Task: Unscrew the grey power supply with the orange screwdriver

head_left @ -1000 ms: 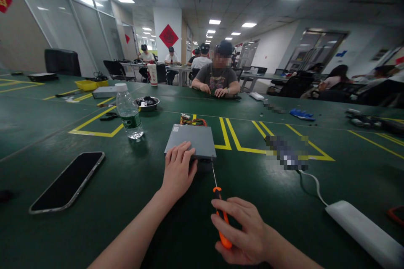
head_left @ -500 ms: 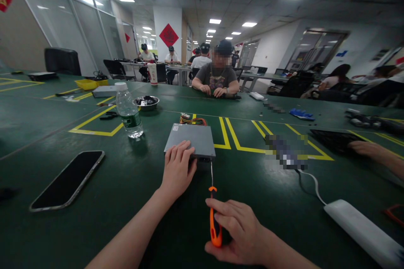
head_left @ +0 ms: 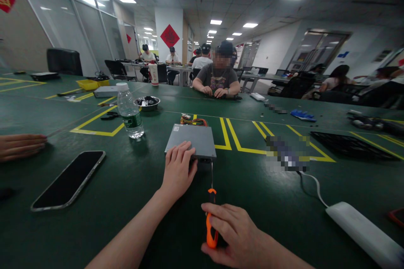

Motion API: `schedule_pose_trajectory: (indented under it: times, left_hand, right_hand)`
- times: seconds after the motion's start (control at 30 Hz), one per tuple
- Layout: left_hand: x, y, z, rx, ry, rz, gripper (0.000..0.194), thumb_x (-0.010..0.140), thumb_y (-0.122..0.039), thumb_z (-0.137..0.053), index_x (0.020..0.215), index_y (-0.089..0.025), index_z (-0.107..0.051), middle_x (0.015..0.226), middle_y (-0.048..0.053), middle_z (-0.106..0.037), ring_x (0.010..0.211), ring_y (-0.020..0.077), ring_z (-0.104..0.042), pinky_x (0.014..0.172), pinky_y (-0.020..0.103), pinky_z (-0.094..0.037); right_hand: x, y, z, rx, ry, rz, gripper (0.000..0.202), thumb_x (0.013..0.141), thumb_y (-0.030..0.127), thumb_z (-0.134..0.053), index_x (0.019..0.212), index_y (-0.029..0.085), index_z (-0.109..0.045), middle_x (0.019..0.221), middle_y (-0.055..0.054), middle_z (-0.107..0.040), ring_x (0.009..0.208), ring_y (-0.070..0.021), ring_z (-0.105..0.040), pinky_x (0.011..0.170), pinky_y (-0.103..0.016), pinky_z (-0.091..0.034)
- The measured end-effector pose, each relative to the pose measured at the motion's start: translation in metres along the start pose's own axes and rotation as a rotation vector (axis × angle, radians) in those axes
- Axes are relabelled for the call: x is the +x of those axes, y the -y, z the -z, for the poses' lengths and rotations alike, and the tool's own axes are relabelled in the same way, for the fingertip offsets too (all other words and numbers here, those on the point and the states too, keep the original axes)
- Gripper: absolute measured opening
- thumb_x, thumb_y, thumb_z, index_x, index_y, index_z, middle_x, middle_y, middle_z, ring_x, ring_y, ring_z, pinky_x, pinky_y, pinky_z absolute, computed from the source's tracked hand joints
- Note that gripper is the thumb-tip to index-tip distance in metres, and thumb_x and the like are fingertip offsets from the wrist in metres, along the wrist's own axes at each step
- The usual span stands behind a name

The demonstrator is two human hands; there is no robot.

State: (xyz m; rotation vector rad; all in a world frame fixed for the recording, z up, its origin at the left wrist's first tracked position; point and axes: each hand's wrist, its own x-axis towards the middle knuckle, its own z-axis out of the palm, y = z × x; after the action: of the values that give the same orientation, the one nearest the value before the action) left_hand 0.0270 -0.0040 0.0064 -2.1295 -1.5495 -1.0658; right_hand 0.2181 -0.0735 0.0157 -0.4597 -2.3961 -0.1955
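At the grey box (head_left: 203, 136), the screwdriver (head_left: 212, 194) points straight forward.

The left hand (head_left: 179, 164) rests on a grey metal box (head_left: 199, 138); the right hand (head_left: 233, 233) holds an orange screwdriver (head_left: 209, 229) at the box's near right corner.

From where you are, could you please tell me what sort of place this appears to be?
Probably a shared workroom or training office: the long green table is marked off with yellow tape, several people sit beyond, and a screwdriver points at a grey metal box.
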Motion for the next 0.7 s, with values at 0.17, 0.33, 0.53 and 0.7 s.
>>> schedule_pose_trajectory:
  times: [0.17,0.33,0.53,0.7]
  left_hand:
    - [-0.001,-0.0004,0.0005,0.007,0.015,0.007,0.024,0.084,-0.023,-0.048,0.108,-0.021,-0.049,0.123,0.008,-0.053,0.119,0.0226,-0.043,0.101,0.044,-0.028]
    - [-0.0006,-0.0005,-0.0002,0.004,0.014,0.009,0.024,0.084,-0.023,-0.047,0.108,-0.021,-0.049,0.123,0.008,-0.053,0.12,0.0228,-0.043,0.101,0.044,-0.028]
    - [0.0,-0.0003,-0.0007,0.004,0.017,0.007,0.025,0.084,-0.023,-0.047,0.109,-0.021,-0.048,0.124,0.008,-0.053,0.12,0.0231,-0.042,0.101,0.044,-0.028]
    - [-0.0006,-0.0005,-0.0004,-0.001,0.016,0.002,0.025,0.084,-0.022,-0.047,0.109,-0.02,-0.048,0.124,0.008,-0.053,0.121,0.0233,-0.042,0.101,0.045,-0.028]
  right_hand:
    - [0.0051,-0.0001,0.0102,-0.051,0.134,0.066,0.033,0.092,0.043,-0.039,0.108,0.018,-0.054,0.103,-0.014,-0.065,0.085,-0.0185,-0.065,0.067,-0.029,-0.051]
    - [-0.0017,-0.0006,0.0045,-0.041,-0.019,0.08,0.015,0.087,0.028,-0.05,0.09,0.014,-0.054,0.093,-0.013,-0.068,0.064,-0.0128,-0.063,0.057,-0.025,-0.048]
    - [-0.0004,-0.0015,0.0045,-0.014,0.0,0.026,0.03,0.088,0.04,-0.044,0.097,0.013,-0.052,0.093,-0.013,-0.066,0.08,-0.0175,-0.064,0.065,-0.029,-0.05]
    - [0.0013,-0.0002,0.0088,-0.039,0.081,0.077,0.029,0.085,0.029,-0.046,0.106,0.012,-0.054,0.097,-0.015,-0.065,0.088,-0.0193,-0.063,0.064,-0.028,-0.05]
